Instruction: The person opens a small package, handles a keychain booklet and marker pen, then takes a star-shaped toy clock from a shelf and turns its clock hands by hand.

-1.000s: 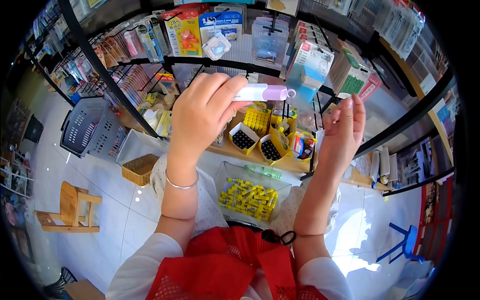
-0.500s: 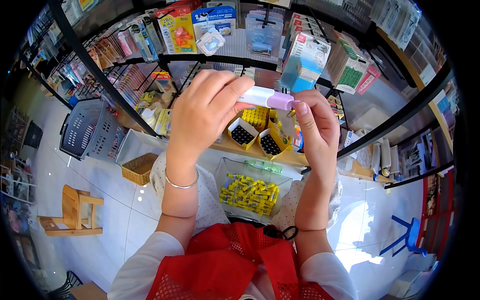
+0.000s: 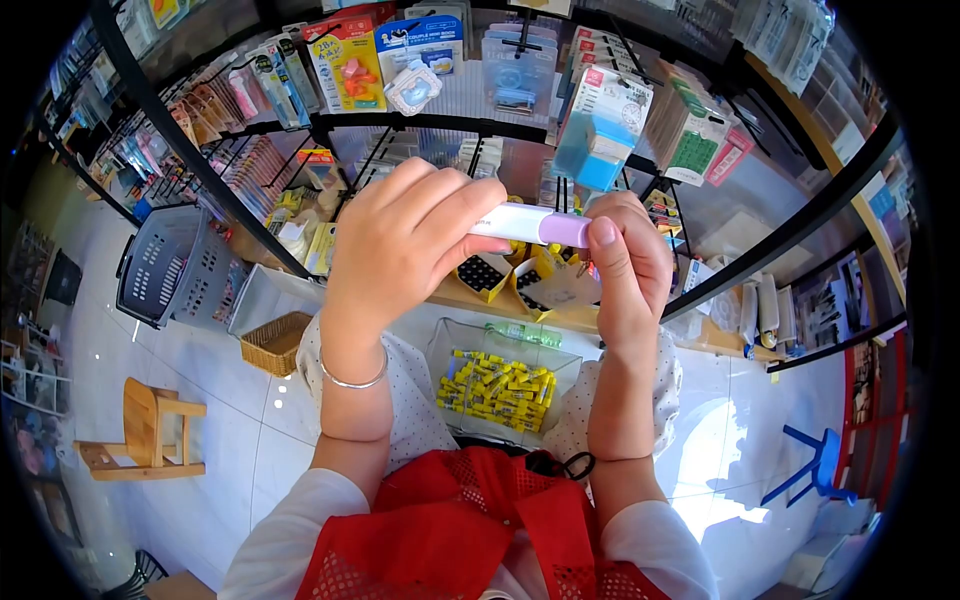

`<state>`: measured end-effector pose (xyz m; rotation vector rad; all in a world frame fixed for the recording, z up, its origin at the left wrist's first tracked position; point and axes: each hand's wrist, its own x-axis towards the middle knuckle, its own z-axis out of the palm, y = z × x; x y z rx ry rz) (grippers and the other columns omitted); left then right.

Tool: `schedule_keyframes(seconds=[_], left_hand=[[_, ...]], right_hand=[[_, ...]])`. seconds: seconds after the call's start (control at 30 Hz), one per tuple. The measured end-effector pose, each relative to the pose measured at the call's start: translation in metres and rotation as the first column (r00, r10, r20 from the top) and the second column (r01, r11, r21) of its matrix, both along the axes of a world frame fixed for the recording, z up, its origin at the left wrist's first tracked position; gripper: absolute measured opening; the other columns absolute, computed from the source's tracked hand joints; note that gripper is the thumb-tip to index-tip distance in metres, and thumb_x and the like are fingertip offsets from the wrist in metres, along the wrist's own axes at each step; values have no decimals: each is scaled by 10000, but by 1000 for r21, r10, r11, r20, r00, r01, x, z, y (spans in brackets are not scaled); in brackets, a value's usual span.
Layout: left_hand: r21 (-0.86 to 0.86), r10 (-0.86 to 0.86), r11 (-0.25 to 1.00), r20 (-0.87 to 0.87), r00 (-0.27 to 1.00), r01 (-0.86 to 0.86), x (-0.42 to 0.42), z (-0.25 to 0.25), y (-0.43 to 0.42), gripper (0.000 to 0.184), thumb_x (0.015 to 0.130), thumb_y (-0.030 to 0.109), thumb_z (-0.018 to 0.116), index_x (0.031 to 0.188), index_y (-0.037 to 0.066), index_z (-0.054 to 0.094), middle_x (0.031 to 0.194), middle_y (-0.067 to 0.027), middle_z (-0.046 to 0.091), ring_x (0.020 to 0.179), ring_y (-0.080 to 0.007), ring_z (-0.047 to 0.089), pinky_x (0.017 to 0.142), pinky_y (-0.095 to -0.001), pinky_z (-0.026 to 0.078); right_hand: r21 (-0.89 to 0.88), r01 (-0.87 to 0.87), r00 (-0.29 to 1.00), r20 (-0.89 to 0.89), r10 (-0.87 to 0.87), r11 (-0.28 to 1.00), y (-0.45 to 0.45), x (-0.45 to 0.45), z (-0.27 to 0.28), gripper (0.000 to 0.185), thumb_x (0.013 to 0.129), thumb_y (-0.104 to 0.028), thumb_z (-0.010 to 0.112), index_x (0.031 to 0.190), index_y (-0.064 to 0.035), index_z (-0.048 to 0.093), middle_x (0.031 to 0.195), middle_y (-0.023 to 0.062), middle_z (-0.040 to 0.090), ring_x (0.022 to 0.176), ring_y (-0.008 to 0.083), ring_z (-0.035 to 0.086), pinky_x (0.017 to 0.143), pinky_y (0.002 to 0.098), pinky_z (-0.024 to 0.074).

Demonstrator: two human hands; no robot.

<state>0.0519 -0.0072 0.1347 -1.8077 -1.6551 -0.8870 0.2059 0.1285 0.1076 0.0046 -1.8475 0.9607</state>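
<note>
Level in front of me, a pen-shaped tube spans my two hands, white on the left and lilac on the right. Small print shows on the white part. My left hand is closed around the white end. The lilac end is pinched between the thumb and fingers of my right hand, which hide its tip. Below, a clear plastic bin sits by my lap with many small yellow tubes in it. Yellow boxes of black-ended items stand on the shelf behind my hands.
Racks of hanging packages, including a blue-and-white one, rise ahead behind black bars. To the left are a grey basket, a wicker basket and a wooden chair. A blue stool stands on the right.
Both hands have lowered slightly with the tube, which has turned from tilted to nearly level. My right hand now covers the lilac tip more closely.
</note>
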Motion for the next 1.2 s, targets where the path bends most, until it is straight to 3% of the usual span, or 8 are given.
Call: schedule_keyframes(seconds=[0.07,0.13,0.3,0.33,0.4,0.53,0.97,1.2], left_hand=[[140,137,982,-34,990,-131,-23,-2,-8,257,761,203,634,957,42,595,866,-100,583,792,-289,541,701,-347,439],[221,329,916,58,943,-333,-59,-10,-32,220,833,111,562,1025,6,579,978,-139,583,913,-302,544,800,-347,429],[297,276,897,207,939,-329,-82,-11,-50,210,866,77,523,1054,-14,551,1041,-119,563,972,-234,530,872,-315,397],[313,196,915,203,959,-253,-79,-14,-41,209,865,77,529,1051,-14,550,1043,-111,559,980,-218,523,869,-311,397],[368,-55,926,359,932,-87,-60,-16,-18,212,802,96,583,1007,41,588,977,-104,582,948,-273,521,868,-352,384],[342,-215,936,385,898,78,-42,-17,0,210,789,116,594,986,48,580,967,-76,585,929,-265,512,843,-343,388],[282,-221,947,228,948,153,-39,-16,6,318,856,332,535,969,38,579,956,-91,587,899,-253,538,832,-345,386],[194,-115,976,101,988,94,-29,-13,9,278,721,158,656,986,89,607,904,-58,570,850,-259,520,766,-364,400]], right_hand=[[-503,121,935,-231,-268,856,3,9,-6,202,913,-172,498,861,0,591,776,67,571,713,149,491,647,253,387],[-545,-212,787,-588,-188,811,61,60,-12,237,926,-204,475,928,7,582,822,82,583,754,148,523,657,239,403],[-558,25,819,-464,-338,829,65,81,9,289,925,-257,467,961,16,555,824,114,595,789,189,548,703,266,421],[-475,-193,839,-534,-106,858,65,75,5,334,936,-278,430,930,40,533,785,94,522,830,228,542,837,379,391],[-534,81,886,-349,-307,841,39,45,5,331,939,-267,427,943,49,523,786,102,537,835,226,546,824,369,407],[-364,-78,968,-252,-17,928,3,20,6,252,945,-210,432,880,13,532,860,97,564,758,147,520,721,254,388],[-295,29,994,-91,-58,955,-7,8,-2,277,946,-234,425,834,7,504,859,96,536,742,136,458,714,261,358],[-83,202,979,-6,-204,976,-12,4,4,185,907,-108,480,763,9,478,788,60,473,736,149,417,685,251,344]])
